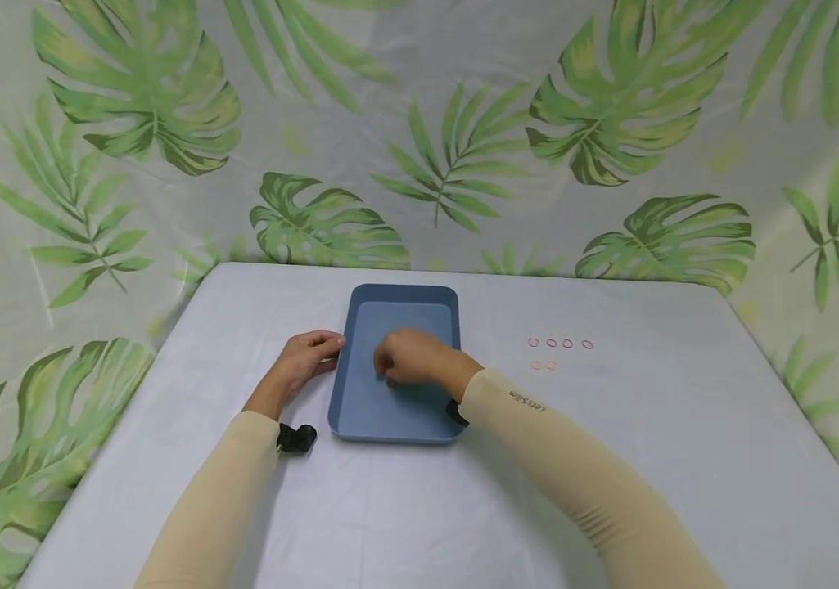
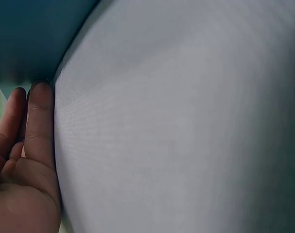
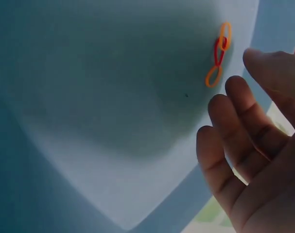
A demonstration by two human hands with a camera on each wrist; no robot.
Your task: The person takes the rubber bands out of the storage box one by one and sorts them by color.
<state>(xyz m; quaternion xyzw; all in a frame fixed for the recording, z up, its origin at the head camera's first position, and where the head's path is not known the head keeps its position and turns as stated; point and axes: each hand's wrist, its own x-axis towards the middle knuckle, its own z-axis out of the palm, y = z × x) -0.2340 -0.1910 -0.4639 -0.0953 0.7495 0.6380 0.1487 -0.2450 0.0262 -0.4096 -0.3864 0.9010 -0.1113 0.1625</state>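
The blue tray [image 1: 397,425] lies on the white table. Beside its left rim is my left hand [image 1: 310,357], fingers fairly straight and touching the tray's side. My right hand [image 1: 415,357] reaches over the tray, fingers pointing down. In the right wrist view the fingers [image 3: 230,131] are loosely bent and spread, with nothing seen gripped. Near their tips, an orange rubber band [image 3: 213,76], a red rubber band [image 3: 218,53] and another orange rubber band [image 3: 226,35] form a touching row over the tray floor. The head view hides these bands behind the right hand.
Right of the tray, a row of several red rubber bands [image 1: 567,343] lies on the table [image 1: 647,425]. Two orange bands [image 1: 543,366] lie just below that row. A leaf-patterned cloth [image 1: 456,164] hangs behind the table.
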